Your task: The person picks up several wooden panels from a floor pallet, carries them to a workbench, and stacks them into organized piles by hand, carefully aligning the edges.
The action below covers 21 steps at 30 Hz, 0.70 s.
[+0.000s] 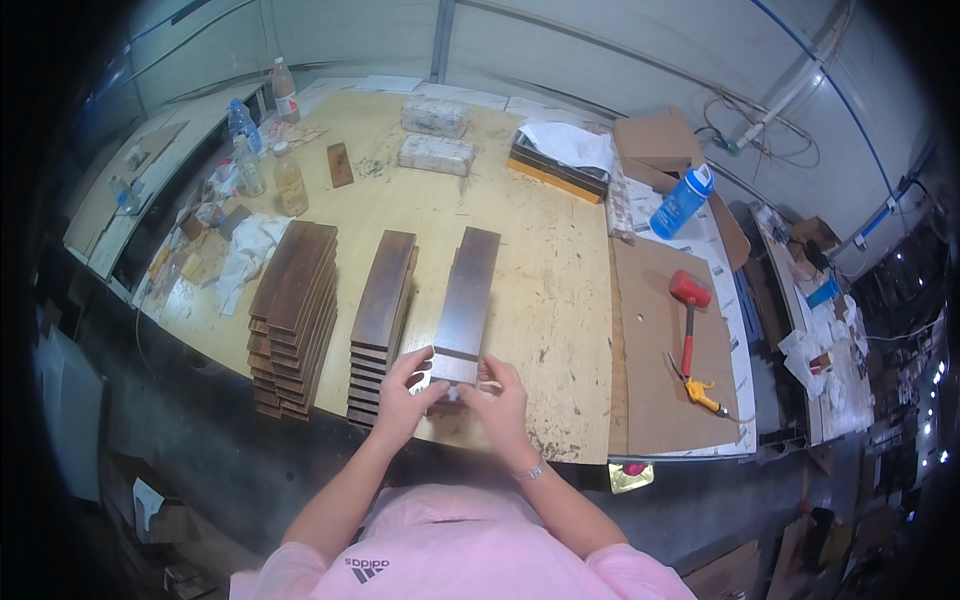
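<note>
While both hands work at the near end of a dark wooden plank (468, 292), it lies lengthways on the workbench (560, 300).

Left hand (405, 395) curls its fingers over the plank's near left corner, thumb on top, and right hand (497, 400) grips the near right corner the same way; a pale strip, perhaps tape or a label, crosses that end, though the view is too small to be sure. Just left of the plank stands a stack of planks (381, 320), and beyond it a taller pile (293, 310). To the right, well apart, a red mallet (689, 312) rests on a sheet of cardboard (660, 400), with a blue bottle (683, 200) farther back. Two wrapped blocks (436, 135) sit at the far side of the bench.
</note>
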### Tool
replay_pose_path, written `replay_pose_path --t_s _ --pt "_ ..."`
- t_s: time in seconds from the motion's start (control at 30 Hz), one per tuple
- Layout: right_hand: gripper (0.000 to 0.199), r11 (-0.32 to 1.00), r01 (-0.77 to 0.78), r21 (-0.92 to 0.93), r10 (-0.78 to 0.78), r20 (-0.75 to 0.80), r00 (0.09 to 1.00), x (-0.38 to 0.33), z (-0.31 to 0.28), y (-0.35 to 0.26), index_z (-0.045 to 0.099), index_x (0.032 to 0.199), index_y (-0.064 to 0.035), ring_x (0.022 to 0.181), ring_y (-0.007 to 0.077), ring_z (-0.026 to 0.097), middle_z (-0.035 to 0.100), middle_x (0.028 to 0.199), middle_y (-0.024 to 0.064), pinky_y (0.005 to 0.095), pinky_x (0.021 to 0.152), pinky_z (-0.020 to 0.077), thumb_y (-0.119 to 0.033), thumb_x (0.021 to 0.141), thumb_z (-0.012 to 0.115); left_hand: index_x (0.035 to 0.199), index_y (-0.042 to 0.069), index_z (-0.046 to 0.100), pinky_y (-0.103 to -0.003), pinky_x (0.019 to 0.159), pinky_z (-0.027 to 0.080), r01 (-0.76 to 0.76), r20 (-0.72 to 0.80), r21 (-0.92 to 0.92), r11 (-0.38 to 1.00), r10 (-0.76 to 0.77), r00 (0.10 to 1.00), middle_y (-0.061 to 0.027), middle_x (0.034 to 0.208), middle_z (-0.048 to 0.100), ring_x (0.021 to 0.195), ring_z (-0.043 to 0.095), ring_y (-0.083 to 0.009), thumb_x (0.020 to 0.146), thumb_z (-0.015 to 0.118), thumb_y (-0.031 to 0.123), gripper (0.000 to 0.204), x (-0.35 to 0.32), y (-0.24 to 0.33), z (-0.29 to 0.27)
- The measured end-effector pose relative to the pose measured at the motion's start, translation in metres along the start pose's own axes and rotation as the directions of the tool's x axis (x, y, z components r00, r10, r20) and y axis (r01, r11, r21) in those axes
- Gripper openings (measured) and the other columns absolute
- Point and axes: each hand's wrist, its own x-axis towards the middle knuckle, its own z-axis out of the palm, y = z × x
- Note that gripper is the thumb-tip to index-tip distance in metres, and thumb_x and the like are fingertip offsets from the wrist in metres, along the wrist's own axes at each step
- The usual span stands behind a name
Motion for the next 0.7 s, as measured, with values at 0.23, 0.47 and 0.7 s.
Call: replay_pose_path --t_s 0.23,0.47,0.7 --pt "0.051 1.0 0.011 -0.007 -0.011 0.095 0.995 -0.004 0.0 0.019 0.061 0.128 0.0004 0.088 0.0201 0.059 0.055 0.094 0.0099 0.0296 0.081 0.0509 -0.009 0.08 0.077 0.123 -0.003 0.064 -0.031 0.094 0.048 -0.129 0.031 0.143 0.981 0.126 0.992 -0.0132 0.116 0.063 0.109 0.061 -0.021 0.078 0.075 0.003 0.046 -0.003 -0.001 0.0" --pt "0.043 0.998 -0.031 -0.046 0.033 0.037 0.999 -0.003 0.006 0.008 0.064 0.121 0.0025 0.079 0.0181 0.058 0.055 0.092 0.0098 0.0295 0.074 0.0514 -0.009 0.081 0.077 0.114 -0.005 0.067 -0.03 0.085 0.052 -0.16 -0.051 0.236 0.959 0.177 0.983 -0.0121 0.106 0.067 0.096 0.066 -0.0194 0.078 0.075 0.003 0.037 0.0 0.003 0.007" --pt "0.034 0.992 0.01 -0.128 -0.003 0.056 0.998 -0.002 0.004 0.009 0.066 0.111 0.0056 0.071 0.0191 0.058 0.054 0.09 0.0108 0.0304 0.067 0.0511 -0.009 0.082 0.076 0.103 -0.003 0.07 -0.033 0.078 0.053 -0.2 -0.091 0.322 0.925 0.24 0.966 -0.0125 0.096 0.069 0.089 0.067 -0.0229 0.077 0.077 0.008 0.03 0.002 0.001 0.008"
